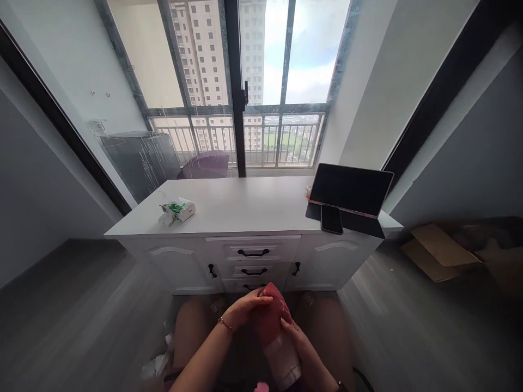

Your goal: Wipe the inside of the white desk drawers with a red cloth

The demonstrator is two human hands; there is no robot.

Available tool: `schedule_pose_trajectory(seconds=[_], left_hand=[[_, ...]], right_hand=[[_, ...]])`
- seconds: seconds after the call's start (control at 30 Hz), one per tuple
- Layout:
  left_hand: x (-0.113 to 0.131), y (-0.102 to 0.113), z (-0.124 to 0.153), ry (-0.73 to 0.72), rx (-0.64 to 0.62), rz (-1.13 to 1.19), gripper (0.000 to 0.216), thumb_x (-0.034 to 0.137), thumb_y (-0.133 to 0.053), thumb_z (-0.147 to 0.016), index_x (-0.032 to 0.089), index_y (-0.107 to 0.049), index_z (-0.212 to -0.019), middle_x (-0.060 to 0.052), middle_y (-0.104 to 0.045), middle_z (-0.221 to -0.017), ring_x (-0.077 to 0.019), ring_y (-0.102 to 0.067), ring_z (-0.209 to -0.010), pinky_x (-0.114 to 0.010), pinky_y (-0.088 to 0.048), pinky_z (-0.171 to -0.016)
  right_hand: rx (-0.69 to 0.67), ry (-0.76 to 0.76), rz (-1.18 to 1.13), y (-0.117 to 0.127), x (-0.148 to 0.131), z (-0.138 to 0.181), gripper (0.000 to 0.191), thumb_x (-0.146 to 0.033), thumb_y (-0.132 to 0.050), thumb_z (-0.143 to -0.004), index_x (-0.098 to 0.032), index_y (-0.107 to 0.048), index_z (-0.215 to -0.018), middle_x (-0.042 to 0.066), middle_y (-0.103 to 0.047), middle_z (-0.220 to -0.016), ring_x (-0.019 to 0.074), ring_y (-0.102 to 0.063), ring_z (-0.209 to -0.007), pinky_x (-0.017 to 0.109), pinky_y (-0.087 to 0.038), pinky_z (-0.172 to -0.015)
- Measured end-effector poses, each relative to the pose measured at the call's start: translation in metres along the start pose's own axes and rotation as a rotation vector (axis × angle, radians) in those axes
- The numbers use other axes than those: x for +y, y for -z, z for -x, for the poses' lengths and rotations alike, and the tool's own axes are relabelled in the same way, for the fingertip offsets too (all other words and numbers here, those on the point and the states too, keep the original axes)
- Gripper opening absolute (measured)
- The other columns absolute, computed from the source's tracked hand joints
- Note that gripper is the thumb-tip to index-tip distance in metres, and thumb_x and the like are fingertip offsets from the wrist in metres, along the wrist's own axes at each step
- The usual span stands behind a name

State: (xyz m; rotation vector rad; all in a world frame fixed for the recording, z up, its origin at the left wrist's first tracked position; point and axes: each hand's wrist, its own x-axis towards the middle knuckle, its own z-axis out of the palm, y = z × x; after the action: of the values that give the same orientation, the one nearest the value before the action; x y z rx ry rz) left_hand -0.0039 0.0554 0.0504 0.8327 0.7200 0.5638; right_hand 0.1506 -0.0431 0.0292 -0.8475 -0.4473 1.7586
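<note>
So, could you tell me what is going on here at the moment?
A seated person holds a red and white cloth item, maybe a sock, over their lap with both hands: the left hand grips its red upper end, the right hand holds it lower down. Ahead stands a white cabinet with drawers, bearing a tissue pack, a tablet and a phone. Cardboard lies on the floor at right.

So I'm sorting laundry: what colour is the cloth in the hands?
Dark red cloth with a white lower part, head view.
</note>
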Motion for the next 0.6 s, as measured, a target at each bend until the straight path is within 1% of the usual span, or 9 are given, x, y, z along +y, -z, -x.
schedule_pose_trajectory(seconds=[0.07, 0.17, 0.2, 0.27, 0.33, 0.37, 0.47, 0.53, 0.6], left_hand=[[-0.010, 0.002, 0.014, -0.008, 0.046, 0.058, 0.025, 0.026, -0.070, -0.073, 0.014, -0.068, -0.095, -0.009, -0.069, -0.098, -0.0179, -0.064, -0.085, -0.031, -0.047, -0.088], [-0.027, 0.017, 0.037, -0.014, 0.230, 0.178, 0.030, 0.028, -0.070, -0.071, 0.017, -0.068, -0.099, -0.008, -0.069, -0.103, -0.0218, -0.064, -0.095, -0.034, -0.046, -0.092], [-0.033, 0.023, 0.046, 0.018, 0.299, 0.226, 0.031, 0.031, -0.069, -0.070, 0.018, -0.069, -0.098, -0.008, -0.069, -0.102, -0.0242, -0.064, -0.099, -0.036, -0.046, -0.094], [-0.043, 0.033, 0.065, 0.088, 0.403, 0.326, 0.035, 0.039, -0.068, -0.067, 0.017, -0.070, -0.094, -0.009, -0.071, -0.096, -0.0293, -0.062, -0.106, -0.039, -0.045, -0.097], [-0.051, 0.037, 0.087, 0.088, 0.476, 0.382, 0.043, 0.047, -0.067, -0.064, 0.017, -0.071, -0.094, -0.011, -0.072, -0.095, -0.0333, -0.058, -0.112, -0.042, -0.044, -0.099], [-0.054, 0.038, 0.098, 0.058, 0.520, 0.376, 0.046, 0.050, -0.066, -0.063, 0.018, -0.071, -0.097, -0.010, -0.072, -0.096, -0.0343, -0.057, -0.115, -0.042, -0.044, -0.100], [-0.056, 0.033, 0.128, 0.001, 0.646, 0.283, 0.050, 0.054, -0.063, -0.060, 0.031, -0.070, -0.104, -0.004, -0.073, -0.097, -0.0345, -0.054, -0.119, -0.042, -0.046, -0.098], [-0.054, 0.028, 0.145, 0.013, 0.674, 0.229, 0.044, 0.056, -0.063, -0.061, 0.039, -0.070, -0.102, -0.001, -0.072, -0.096, -0.0336, -0.055, -0.118, -0.040, -0.051, -0.092], [-0.050, 0.024, 0.156, 0.024, 0.674, 0.198, 0.035, 0.056, -0.062, -0.068, 0.043, -0.069, -0.099, -0.001, -0.070, -0.100, -0.0305, -0.056, -0.116, -0.038, -0.052, -0.088]], right_hand=[[-0.060, -0.022, 0.106, -0.002, -0.006, -0.010, 0.049, -0.046, -0.076, -0.068, -0.018, -0.068, -0.106, 0.009, -0.069, -0.107, 0.0253, -0.062, -0.098, 0.039, -0.043, -0.093], [-0.072, -0.002, 0.349, -0.003, -0.022, -0.037, 0.047, -0.052, -0.072, -0.070, -0.016, -0.069, -0.100, 0.009, -0.069, -0.102, 0.0246, -0.062, -0.094, 0.038, -0.044, -0.088], [-0.078, 0.037, 0.441, -0.005, -0.029, -0.050, 0.046, -0.054, -0.070, -0.071, -0.015, -0.069, -0.097, 0.009, -0.069, -0.100, 0.0246, -0.062, -0.095, 0.037, -0.044, -0.088], [-0.061, 0.179, 0.591, -0.011, -0.042, -0.081, 0.046, -0.054, -0.065, -0.074, -0.018, -0.066, -0.104, 0.008, -0.067, -0.104, 0.0234, -0.061, -0.094, 0.036, -0.046, -0.085], [-0.040, 0.414, 0.877, -0.019, -0.051, -0.116, 0.039, -0.043, -0.057, -0.082, -0.019, -0.060, -0.113, 0.008, -0.062, -0.116, 0.0207, -0.059, -0.098, 0.034, -0.045, -0.088], [-0.039, 0.488, 1.046, -0.023, -0.053, -0.133, 0.038, -0.036, -0.052, -0.085, -0.020, -0.056, -0.119, 0.008, -0.059, -0.121, 0.0185, -0.060, -0.095, 0.034, -0.045, -0.087], [-0.032, 0.522, 1.163, -0.036, -0.052, -0.170, 0.042, -0.019, -0.054, -0.080, -0.016, -0.054, -0.122, 0.012, -0.053, -0.126, 0.0160, -0.059, -0.088, 0.032, -0.045, -0.084], [-0.025, 0.530, 1.200, -0.041, -0.045, -0.181, 0.042, -0.013, -0.051, -0.079, -0.010, -0.054, -0.121, 0.013, -0.051, -0.126, 0.0157, -0.057, -0.089, 0.031, -0.043, -0.085], [-0.008, 0.549, 1.244, -0.044, -0.038, -0.181, 0.040, -0.009, -0.046, -0.081, -0.007, -0.053, -0.120, 0.012, -0.048, -0.127, 0.0172, -0.055, -0.096, 0.031, -0.039, -0.088]])
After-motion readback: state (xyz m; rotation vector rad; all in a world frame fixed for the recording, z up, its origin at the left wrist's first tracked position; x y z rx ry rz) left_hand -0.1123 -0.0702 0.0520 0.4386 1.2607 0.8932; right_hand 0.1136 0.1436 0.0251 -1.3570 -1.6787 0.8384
